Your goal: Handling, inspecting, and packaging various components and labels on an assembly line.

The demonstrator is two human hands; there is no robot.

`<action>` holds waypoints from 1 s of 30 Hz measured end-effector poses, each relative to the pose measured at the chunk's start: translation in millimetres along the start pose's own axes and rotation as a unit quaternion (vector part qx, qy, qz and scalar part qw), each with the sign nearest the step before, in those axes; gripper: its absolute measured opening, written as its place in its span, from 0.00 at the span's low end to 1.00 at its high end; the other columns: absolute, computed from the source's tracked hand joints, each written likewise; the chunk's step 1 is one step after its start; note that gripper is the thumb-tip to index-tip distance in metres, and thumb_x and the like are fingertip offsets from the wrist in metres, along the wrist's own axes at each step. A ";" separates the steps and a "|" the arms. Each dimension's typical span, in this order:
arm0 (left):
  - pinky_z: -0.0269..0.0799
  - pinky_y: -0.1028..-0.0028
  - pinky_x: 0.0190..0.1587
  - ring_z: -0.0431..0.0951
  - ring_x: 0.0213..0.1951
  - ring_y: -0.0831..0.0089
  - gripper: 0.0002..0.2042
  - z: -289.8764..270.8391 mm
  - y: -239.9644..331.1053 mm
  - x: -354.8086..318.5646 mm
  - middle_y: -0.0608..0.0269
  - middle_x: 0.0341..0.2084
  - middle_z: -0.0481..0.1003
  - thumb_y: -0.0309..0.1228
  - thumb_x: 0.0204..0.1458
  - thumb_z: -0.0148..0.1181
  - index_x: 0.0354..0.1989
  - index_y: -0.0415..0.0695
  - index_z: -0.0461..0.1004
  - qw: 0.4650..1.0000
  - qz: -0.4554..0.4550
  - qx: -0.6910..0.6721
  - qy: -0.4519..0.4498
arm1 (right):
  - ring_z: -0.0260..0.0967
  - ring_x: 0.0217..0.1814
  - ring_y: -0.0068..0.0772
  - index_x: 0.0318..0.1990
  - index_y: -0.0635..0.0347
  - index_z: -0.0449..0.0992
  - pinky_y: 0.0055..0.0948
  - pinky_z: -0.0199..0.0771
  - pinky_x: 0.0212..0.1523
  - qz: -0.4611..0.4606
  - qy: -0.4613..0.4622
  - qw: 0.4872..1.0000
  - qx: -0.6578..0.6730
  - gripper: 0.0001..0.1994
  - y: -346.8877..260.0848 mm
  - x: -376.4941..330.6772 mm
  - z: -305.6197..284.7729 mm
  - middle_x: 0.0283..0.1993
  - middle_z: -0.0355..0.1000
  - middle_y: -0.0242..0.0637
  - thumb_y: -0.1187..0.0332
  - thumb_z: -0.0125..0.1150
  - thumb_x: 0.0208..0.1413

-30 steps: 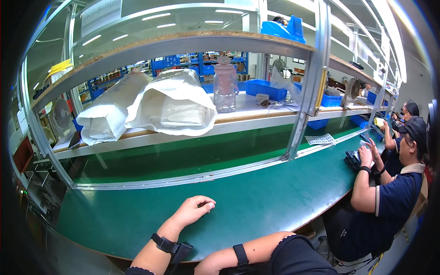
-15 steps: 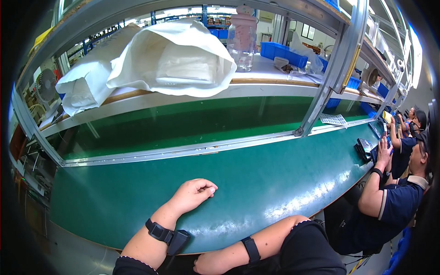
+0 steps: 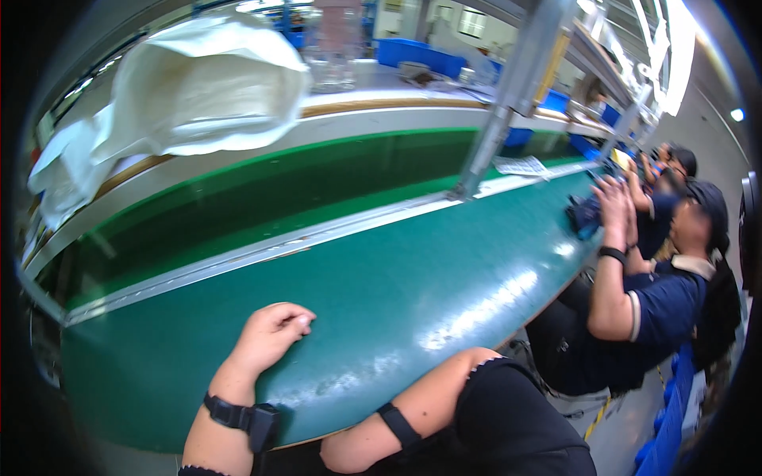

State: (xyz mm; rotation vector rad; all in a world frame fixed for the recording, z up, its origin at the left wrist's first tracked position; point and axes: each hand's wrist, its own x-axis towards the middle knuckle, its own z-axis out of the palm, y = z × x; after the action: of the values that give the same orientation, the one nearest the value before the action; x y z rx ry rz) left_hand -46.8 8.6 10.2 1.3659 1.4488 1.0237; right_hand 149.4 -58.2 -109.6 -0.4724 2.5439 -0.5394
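Note:
My left hand (image 3: 271, 333) rests on the near part of the green conveyor belt (image 3: 429, 278), its fingers curled into a loose fist with nothing in them. A black wrist strap (image 3: 238, 414) sits on that forearm. My right forearm (image 3: 432, 397) lies along the belt's front edge with a black band around it. The right hand itself is hidden below the edge, out of sight.
A white fabric bag (image 3: 198, 87) lies on the shelf above the belt, beside a clear plastic container (image 3: 333, 47). A metal post (image 3: 500, 103) rises from the belt's far rail. At the right a co-worker (image 3: 659, 293) handles a dark object (image 3: 586, 216). Blue bins (image 3: 413, 51) stand behind.
The view has dropped lower and closer to the belt. My left hand's fingers have curled from lying flat into a loose fist. The co-worker's hands have risen.

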 end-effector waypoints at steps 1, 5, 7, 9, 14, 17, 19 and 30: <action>0.71 0.79 0.34 0.74 0.30 0.78 0.07 0.3 2.2 1.8 0.62 0.27 0.75 0.28 0.54 0.54 0.35 0.37 0.76 1.000 0.007 0.005 0.001 | 0.71 0.29 0.49 0.27 0.64 0.75 0.42 0.70 0.31 0.021 0.006 1.000 0.015 0.09 0.6 -5.8 4.6 0.26 0.73 0.48 0.66 0.57 0.46; 0.69 0.80 0.32 0.73 0.28 0.80 0.06 -1.6 0.2 -0.8 0.64 0.25 0.73 0.26 0.53 0.54 0.33 0.37 0.75 1.000 -0.013 0.001 0.028 | 0.70 0.29 0.50 0.27 0.64 0.75 0.43 0.70 0.31 0.058 0.022 0.997 0.051 0.09 -1.1 -19.4 24.7 0.26 0.73 0.48 0.66 0.58 0.45; 0.69 0.80 0.31 0.73 0.27 0.80 0.06 3.9 6.2 1.3 0.64 0.25 0.73 0.25 0.52 0.54 0.33 0.37 0.76 0.999 -0.024 0.023 0.028 | 0.70 0.29 0.50 0.27 0.65 0.75 0.43 0.70 0.31 0.067 0.029 0.995 0.065 0.09 -1.5 -25.6 31.3 0.26 0.72 0.49 0.66 0.58 0.45; 0.69 0.81 0.30 0.72 0.27 0.80 0.06 7.0 8.0 1.8 0.64 0.25 0.73 0.25 0.52 0.54 0.33 0.37 0.76 0.999 -0.020 0.035 0.025 | 0.70 0.29 0.51 0.27 0.65 0.75 0.43 0.70 0.31 0.069 0.033 0.994 0.074 0.10 -2.0 -26.2 35.6 0.26 0.72 0.49 0.66 0.58 0.45; 0.69 0.81 0.30 0.72 0.26 0.81 0.06 9.7 7.4 -1.2 0.64 0.24 0.72 0.25 0.52 0.54 0.32 0.36 0.76 0.998 -0.012 0.042 0.034 | 0.70 0.29 0.52 0.27 0.66 0.75 0.44 0.69 0.32 0.057 0.034 0.994 0.086 0.10 -0.6 -24.2 42.5 0.26 0.72 0.50 0.66 0.58 0.45; 0.68 0.81 0.30 0.71 0.26 0.81 0.06 8.7 7.5 -0.5 0.64 0.24 0.72 0.25 0.52 0.54 0.32 0.36 0.76 0.999 -0.013 0.035 0.035 | 0.69 0.29 0.53 0.27 0.66 0.74 0.44 0.69 0.32 0.045 0.032 0.995 0.088 0.11 2.6 -22.6 43.2 0.26 0.72 0.50 0.65 0.58 0.44; 0.68 0.82 0.30 0.71 0.26 0.81 0.06 7.1 8.8 -1.4 0.65 0.25 0.72 0.25 0.52 0.54 0.32 0.36 0.76 0.998 -0.005 0.044 0.037 | 0.69 0.29 0.53 0.27 0.67 0.74 0.44 0.69 0.32 0.031 0.027 0.995 0.088 0.11 4.3 -18.7 41.6 0.26 0.72 0.50 0.65 0.59 0.44; 0.70 0.79 0.34 0.73 0.29 0.80 0.08 6.1 -14.1 17.1 0.64 0.26 0.75 0.29 0.53 0.55 0.37 0.39 0.76 0.998 0.028 0.056 -0.009 | 0.68 0.29 0.56 0.27 0.68 0.74 0.46 0.69 0.32 -0.124 -0.047 0.991 -0.014 0.12 17.4 23.3 -10.3 0.26 0.72 0.52 0.65 0.59 0.43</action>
State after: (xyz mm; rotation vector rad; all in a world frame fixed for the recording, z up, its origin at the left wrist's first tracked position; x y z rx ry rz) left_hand -45.2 24.8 -6.0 1.4997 1.4804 0.9743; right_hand 121.0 -50.1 -118.4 -0.8126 2.4193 -0.5570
